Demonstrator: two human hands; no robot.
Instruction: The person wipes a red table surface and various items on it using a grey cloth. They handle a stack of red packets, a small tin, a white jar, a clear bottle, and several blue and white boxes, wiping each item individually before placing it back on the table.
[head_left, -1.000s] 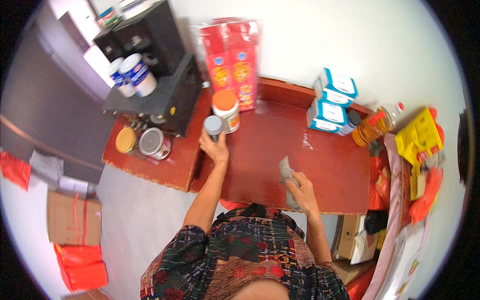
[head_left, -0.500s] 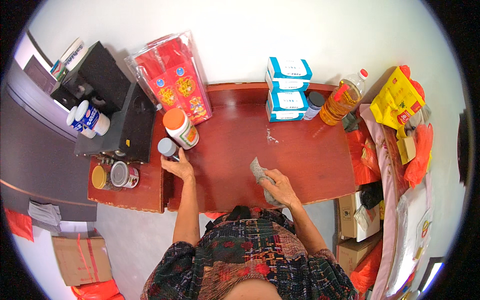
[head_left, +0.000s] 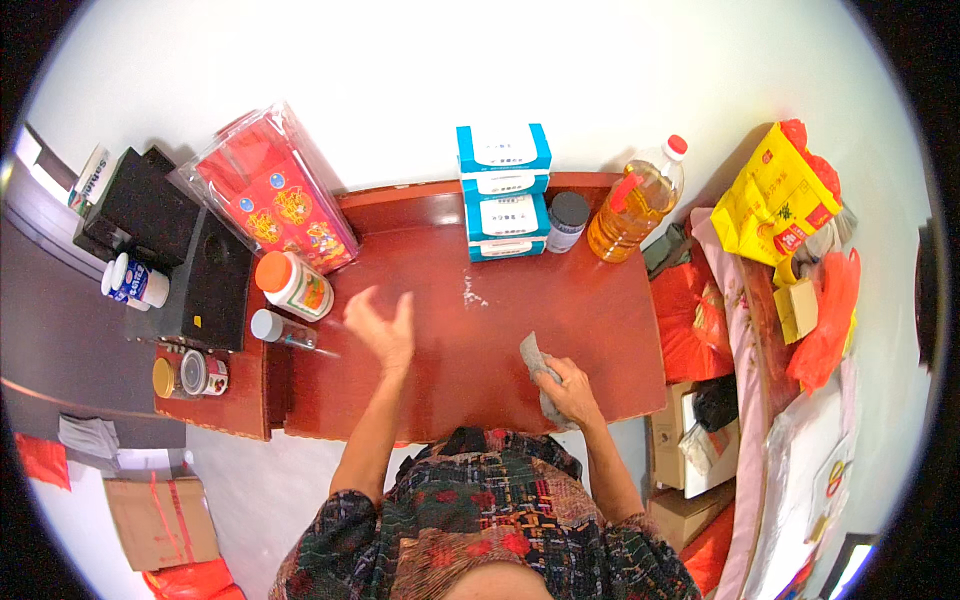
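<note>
My right hand [head_left: 574, 393] grips a grey cloth [head_left: 535, 352] near the front right of the red-brown desk [head_left: 450, 370]. My left hand [head_left: 383, 325] is raised over the left half of the desk, fingers apart, holding nothing. Beside it on the left stand a clear jar with a grey lid [head_left: 284, 330] and a white bottle with an orange cap [head_left: 297, 287]. White specks [head_left: 472, 291] lie on the desktop between my hands and the stacked blue-and-white boxes [head_left: 505, 217].
A dark-lidded jar [head_left: 568, 222] and an oil bottle [head_left: 637, 205] stand at the back right. Red packets in clear plastic [head_left: 275, 195] lean at the back left, next to black speakers [head_left: 205, 280]. Two lidded containers [head_left: 204, 372] sit on the lower left ledge.
My left hand has let go of the grey-lidded jar and moved right, opening. The view has turned somewhat to the right. My right hand still holds the cloth.
</note>
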